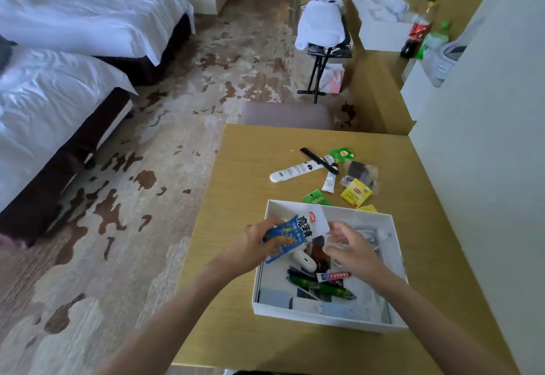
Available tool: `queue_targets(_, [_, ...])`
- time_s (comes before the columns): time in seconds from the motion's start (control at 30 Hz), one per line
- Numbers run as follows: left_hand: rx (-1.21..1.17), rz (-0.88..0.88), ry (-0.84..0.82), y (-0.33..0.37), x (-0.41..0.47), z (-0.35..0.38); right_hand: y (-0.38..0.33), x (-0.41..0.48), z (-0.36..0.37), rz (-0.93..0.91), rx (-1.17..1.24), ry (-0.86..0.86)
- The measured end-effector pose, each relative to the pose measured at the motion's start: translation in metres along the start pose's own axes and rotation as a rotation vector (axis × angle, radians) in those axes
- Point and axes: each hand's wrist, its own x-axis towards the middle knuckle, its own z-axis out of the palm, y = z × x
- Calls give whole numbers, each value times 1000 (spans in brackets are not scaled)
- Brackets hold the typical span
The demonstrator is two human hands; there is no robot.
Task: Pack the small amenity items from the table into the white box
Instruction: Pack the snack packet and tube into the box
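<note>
- Grips a blue snack packet (290, 234) in the left hand (253, 246), fingers curled round its lower part, white top end tilted up and to the right.
- Holds that packet over the far-left part of the white box (295, 312), above the contents and not resting on them.
- Has the right hand (351, 244) over the middle of the box, just beside the packet's white end, fingers loosely bent; cannot tell whether pinching something clear or holding nothing.
- Has the box open-topped on the near half of the table (250, 168), toward the right side.
- Carries in the box a white oval case (303, 259), a long green packet (321, 286), a small red-and-white tube (334, 275), some dark packets and grey sachets (275, 296) along the near wall.
- Shows loose items on the table beyond the box: a green sachet (315, 197) just past the far wall, a yellow tea sachet (355, 193), a small white tube (329, 181) and a clear bag (361, 172) with something dark inside.
- Shows farther out a long white item (295, 171) with a black comb (318, 159) lying across its right end, and a green tea sachet (342, 154) beside the comb.
- Has a chair (287, 115) tucked against the table's far edge.
- Takes in two beds (59, 20) with white bedding at the left, patterned carpet (177, 168) between, a folding stand (320, 64) bearing white cloth, and two bottles (415, 35) at the far right.
</note>
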Motion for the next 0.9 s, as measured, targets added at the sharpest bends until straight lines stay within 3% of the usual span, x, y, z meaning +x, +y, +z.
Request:
queue_targets(0.13, [122, 128, -136, 8, 25, 8, -6, -9, -23, 36, 227, -22])
queue_targets(0.3, [192, 198, -238, 23, 54, 19, 4, -17, -31, 52, -34, 63])
queue_targets(0.67, [548, 485, 178, 6, 52, 8, 2, 18, -3, 132, 75, 112])
queue_targets(0.8, [596, 463, 275, -3, 45, 0, -1, 40, 18, 61, -42, 144])
queue_targets(0.9, [580, 288, 249, -11, 46, 0, 1, 45, 26, 46, -150, 153])
